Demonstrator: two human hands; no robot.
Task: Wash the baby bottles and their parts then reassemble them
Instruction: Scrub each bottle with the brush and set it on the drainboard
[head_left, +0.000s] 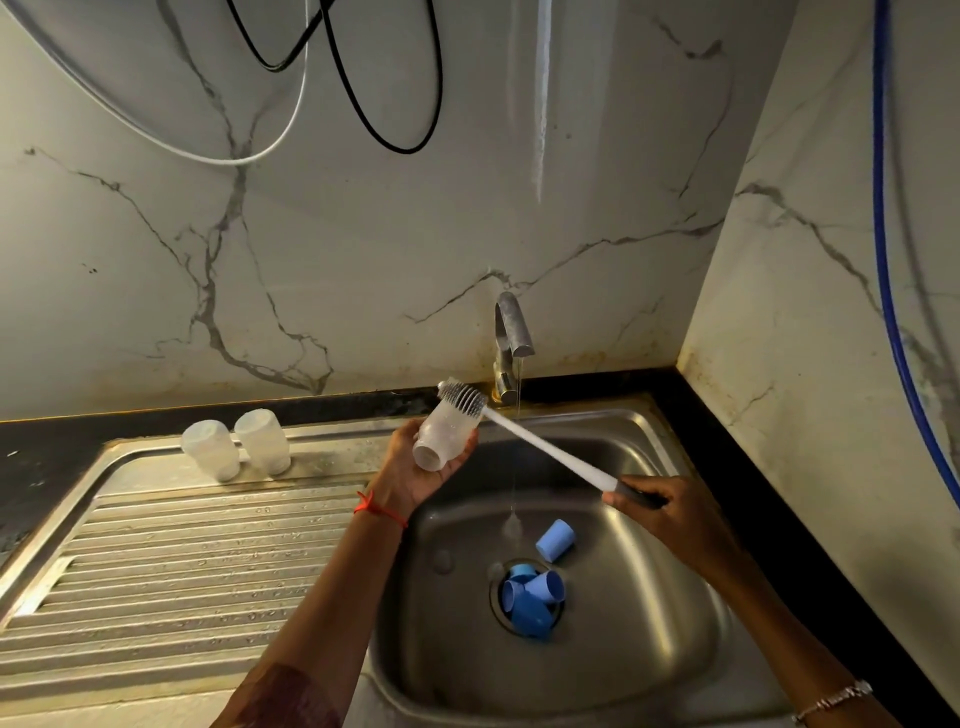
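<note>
My left hand (415, 478) holds a clear baby bottle (444, 436) on its side above the sink basin, mouth pointing toward me. My right hand (670, 514) grips the dark handle of a long white bottle brush (545, 447); its grey bristle head (462, 397) rests against the bottle's base end, outside the bottle. Two more clear bottles (210, 449) (263, 440) stand upside down on the drainboard at the back. Blue caps lie in the basin: one (556, 540) loose on the floor, several (530, 600) piled in the drain.
A steel tap (511, 332) at the back wall runs a thin stream of water into the steel sink (649, 613). The ribbed drainboard (182, 566) stretches to the left. Marble walls close the back and right; cables and a blue hose (883, 260) hang above.
</note>
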